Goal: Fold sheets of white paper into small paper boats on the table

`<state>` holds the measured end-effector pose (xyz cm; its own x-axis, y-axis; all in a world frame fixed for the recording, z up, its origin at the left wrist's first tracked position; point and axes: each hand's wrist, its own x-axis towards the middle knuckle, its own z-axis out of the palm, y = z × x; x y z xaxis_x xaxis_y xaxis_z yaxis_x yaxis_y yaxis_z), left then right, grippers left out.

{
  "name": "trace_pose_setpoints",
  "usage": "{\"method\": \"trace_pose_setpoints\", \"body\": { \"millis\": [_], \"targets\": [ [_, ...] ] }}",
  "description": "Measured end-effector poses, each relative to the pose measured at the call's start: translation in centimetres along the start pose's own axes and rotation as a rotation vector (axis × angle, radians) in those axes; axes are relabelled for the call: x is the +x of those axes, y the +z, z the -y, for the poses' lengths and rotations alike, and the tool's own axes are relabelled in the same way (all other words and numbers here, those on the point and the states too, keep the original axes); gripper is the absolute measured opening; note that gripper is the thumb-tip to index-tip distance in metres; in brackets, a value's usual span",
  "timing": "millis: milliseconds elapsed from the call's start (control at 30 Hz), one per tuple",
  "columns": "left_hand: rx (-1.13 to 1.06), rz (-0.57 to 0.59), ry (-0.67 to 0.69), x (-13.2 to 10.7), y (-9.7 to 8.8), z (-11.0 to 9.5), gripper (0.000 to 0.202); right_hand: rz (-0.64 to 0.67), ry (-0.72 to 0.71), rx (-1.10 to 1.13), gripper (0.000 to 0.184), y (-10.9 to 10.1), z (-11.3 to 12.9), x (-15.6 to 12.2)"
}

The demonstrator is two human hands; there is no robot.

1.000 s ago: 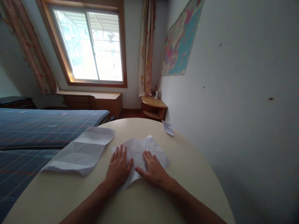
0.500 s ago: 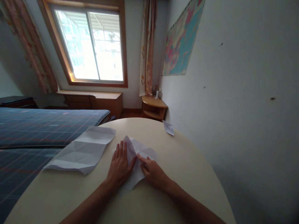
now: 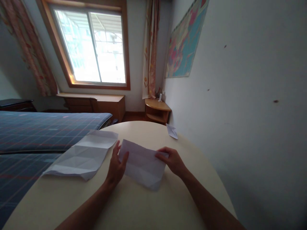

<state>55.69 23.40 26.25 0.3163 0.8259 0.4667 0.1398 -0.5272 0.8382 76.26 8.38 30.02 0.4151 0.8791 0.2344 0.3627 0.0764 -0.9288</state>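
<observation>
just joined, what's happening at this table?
A person has one folded white sheet in both hands over a round cream table. The left hand holds its left end and the right hand its right end. Whether its near corner touches the tabletop is hard to tell. A larger creased sheet lies flat to the left, apart from it. A small folded paper piece sits at the far edge by the wall.

Daylight was admitted through a wood-framed window point(image 3: 92, 48) flanked by patterned curtains point(image 3: 150, 48). A bed point(image 3: 43, 129) with a blue plaid cover was set left of the cream table point(image 3: 196, 159), and a colourful map point(image 3: 184, 41) was hung on the white wall point(image 3: 240, 80).
</observation>
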Motion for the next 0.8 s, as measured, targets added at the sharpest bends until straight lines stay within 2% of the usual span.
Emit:
{"method": "trace_pose_setpoints", "body": {
  "millis": [133,200,267,333,433,633,800],
  "targets": [
    [-0.054,0.037,-0.040,0.0,-0.2,-0.4,0.038,-0.119,0.054,0.132,0.043,-0.1,-0.4,0.4],
    [-0.049,-0.002,-0.036,-0.1,-0.2,-0.7,0.033,-0.157,0.078,0.211,0.055,0.1,-0.4,0.5],
    [-0.046,-0.050,-0.035,-0.3,0.0,-0.9,0.031,-0.133,0.080,0.323,0.064,0.4,-0.5,0.5],
    [-0.066,-0.072,-0.057,-0.4,0.1,-0.9,0.031,-0.083,0.064,0.397,0.063,0.7,-0.7,0.5],
    [-0.109,-0.082,-0.101,-0.6,0.3,-0.8,0.033,-0.074,0.048,0.378,0.052,1.3,-1.2,0.6],
    [-0.217,-0.042,-0.205,-0.8,0.4,-1.2,0.048,-0.185,0.109,0.374,0.047,1.7,-1.6,0.8],
    [-0.099,-0.048,-0.211,-0.8,0.3,-2.0,0.055,-0.271,0.206,0.320,0.053,1.5,-1.9,0.9]
  ]
}}
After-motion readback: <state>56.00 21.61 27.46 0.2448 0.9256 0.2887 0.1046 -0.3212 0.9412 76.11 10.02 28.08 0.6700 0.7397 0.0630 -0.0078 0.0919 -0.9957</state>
